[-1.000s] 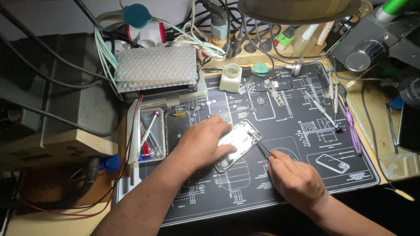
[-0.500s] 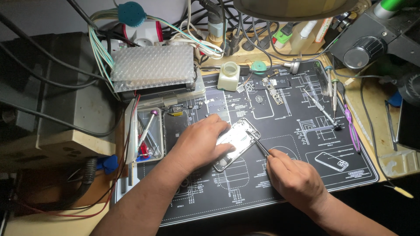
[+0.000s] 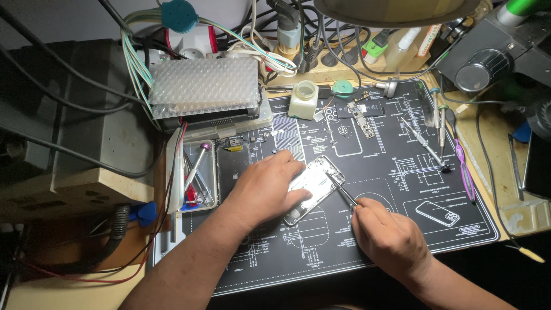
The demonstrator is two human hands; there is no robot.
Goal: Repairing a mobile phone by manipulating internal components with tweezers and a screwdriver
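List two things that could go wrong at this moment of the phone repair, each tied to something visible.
1. The tweezers in the right hand reach into the open phone; a slip might scratch parts inside.
2. The left hand pins the phone only by one side, so it could pivot on the mat.

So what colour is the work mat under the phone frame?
Black with white line drawings, the mat, in the head view.

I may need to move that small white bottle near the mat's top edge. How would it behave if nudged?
The white bottle looks squat and broad-based, so it would probably slide, not tip. It seems small, likely light. It stands upright; contents can't be judged.
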